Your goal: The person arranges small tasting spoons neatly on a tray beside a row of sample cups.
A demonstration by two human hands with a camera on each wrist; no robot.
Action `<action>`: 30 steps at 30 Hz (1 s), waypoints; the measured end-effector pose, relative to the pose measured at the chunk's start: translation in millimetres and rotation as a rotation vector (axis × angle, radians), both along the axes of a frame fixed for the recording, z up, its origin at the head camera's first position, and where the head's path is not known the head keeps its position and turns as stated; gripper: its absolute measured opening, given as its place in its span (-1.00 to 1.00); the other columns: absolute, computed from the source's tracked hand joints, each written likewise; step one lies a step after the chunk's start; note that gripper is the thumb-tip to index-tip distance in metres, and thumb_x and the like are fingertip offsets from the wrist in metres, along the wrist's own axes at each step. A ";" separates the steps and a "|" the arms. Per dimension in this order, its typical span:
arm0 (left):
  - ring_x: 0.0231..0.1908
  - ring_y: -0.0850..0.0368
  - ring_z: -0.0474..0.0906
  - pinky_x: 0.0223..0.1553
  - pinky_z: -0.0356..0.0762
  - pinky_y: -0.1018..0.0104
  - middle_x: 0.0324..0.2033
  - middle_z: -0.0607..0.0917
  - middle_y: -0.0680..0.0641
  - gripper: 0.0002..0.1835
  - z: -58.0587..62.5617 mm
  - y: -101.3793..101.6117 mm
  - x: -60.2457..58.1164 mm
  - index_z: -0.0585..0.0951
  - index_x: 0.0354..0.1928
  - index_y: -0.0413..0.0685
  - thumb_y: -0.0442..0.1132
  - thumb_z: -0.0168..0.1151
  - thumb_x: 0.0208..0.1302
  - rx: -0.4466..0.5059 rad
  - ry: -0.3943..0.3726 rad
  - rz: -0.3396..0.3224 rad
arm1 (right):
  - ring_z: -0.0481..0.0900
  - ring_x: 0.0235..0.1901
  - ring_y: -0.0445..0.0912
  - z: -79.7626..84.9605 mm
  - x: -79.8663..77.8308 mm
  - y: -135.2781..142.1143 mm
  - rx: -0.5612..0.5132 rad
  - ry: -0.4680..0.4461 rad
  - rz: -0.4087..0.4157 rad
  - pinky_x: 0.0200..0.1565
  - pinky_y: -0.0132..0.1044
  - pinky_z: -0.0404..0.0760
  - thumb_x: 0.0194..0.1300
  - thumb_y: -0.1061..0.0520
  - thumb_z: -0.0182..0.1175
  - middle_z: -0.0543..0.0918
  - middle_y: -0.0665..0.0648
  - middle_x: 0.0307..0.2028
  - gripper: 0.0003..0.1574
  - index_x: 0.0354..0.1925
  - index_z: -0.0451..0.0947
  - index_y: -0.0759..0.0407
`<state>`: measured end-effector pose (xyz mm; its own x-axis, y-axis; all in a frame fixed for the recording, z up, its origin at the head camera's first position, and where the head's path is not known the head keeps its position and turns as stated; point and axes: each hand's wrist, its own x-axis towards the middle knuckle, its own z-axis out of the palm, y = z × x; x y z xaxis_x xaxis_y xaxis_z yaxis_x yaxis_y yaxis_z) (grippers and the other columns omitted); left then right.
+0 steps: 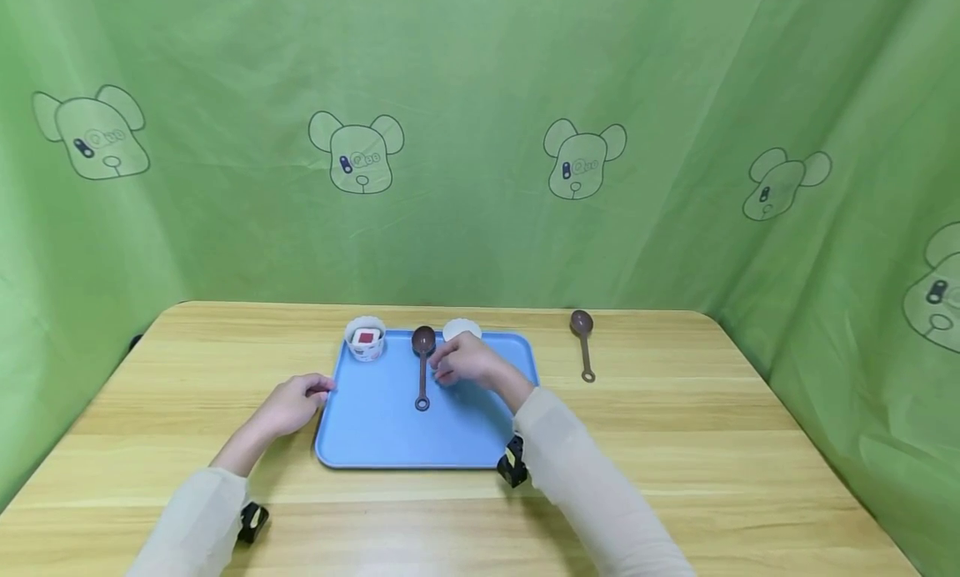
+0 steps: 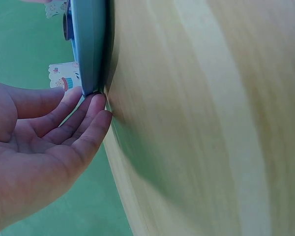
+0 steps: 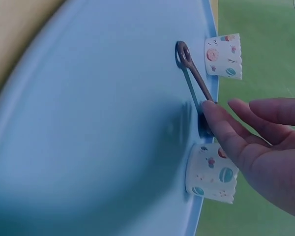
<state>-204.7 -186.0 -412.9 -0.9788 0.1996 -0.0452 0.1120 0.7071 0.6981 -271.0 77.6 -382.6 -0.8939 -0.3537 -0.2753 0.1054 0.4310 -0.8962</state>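
Observation:
A brown spoon point(image 1: 422, 373) lies on the blue tray point(image 1: 382, 439), bowl toward the far side. Just right of it hovers my right hand point(image 1: 467, 362), fingers loosely bent; in the right wrist view a fingertip overlaps the spoon's handle point(image 3: 200, 81), and I see no grip on it. My left hand point(image 1: 294, 402) touches the tray's left edge with relaxed fingertips, as the left wrist view also shows. At the tray's far left stands a paper cup point(image 1: 366, 349) holding a white-and-red piece point(image 1: 366, 337). Another paper cup point(image 1: 461, 328) is partly hidden behind my right hand.
A second brown spoon point(image 1: 582, 343) lies on the wooden table point(image 1: 675, 427), right of the tray. Green curtain point(image 1: 480, 235) with mouse-like drawings hangs behind the table and along its sides.

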 end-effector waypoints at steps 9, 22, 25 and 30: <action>-0.02 -0.29 0.42 -0.01 0.39 -0.08 -0.09 0.54 -0.38 -0.73 0.4 0.5 -0.5 0.50 -0.06 -0.44 -0.44 -0.05 0.26 0.001 0.000 -0.003 | 0.57 -0.25 0.23 6.5 0.4 15.8 0.024 0.020 0.053 -0.18 -0.14 0.61 0.12 0.51 0.00 0.56 0.44 -0.22 -0.71 -0.14 0.48 0.60; -0.04 -0.30 0.43 -0.03 0.41 -0.07 -0.10 0.55 -0.38 -0.73 2.2 1.3 1.4 0.51 -0.07 -0.44 -0.45 -0.05 0.24 -0.005 0.009 0.005 | 0.59 -0.23 0.18 12.6 0.2 41.6 0.095 0.043 0.033 -0.17 -0.15 0.60 0.13 0.47 0.04 0.56 0.41 -0.17 -0.69 -0.11 0.50 0.53; -0.04 -0.30 0.43 -0.03 0.41 -0.07 -0.10 0.55 -0.38 -0.73 2.6 1.7 1.6 0.51 -0.07 -0.44 -0.45 -0.05 0.24 -0.004 0.007 0.006 | 0.57 -0.20 0.19 13.2 -0.2 48.2 0.092 0.042 0.028 -0.14 -0.15 0.59 0.12 0.48 0.02 0.55 0.42 -0.14 -0.66 -0.08 0.48 0.54; -0.03 -0.30 0.43 -0.02 0.40 -0.08 -0.10 0.55 -0.39 -0.73 2.9 1.8 1.8 0.50 -0.06 -0.44 -0.44 -0.04 0.25 -0.005 0.006 0.008 | 0.54 -0.15 0.21 14.7 -0.9 61.4 0.087 0.036 0.018 -0.13 -0.15 0.58 0.13 0.50 -0.01 0.53 0.41 -0.09 -0.63 -0.05 0.45 0.56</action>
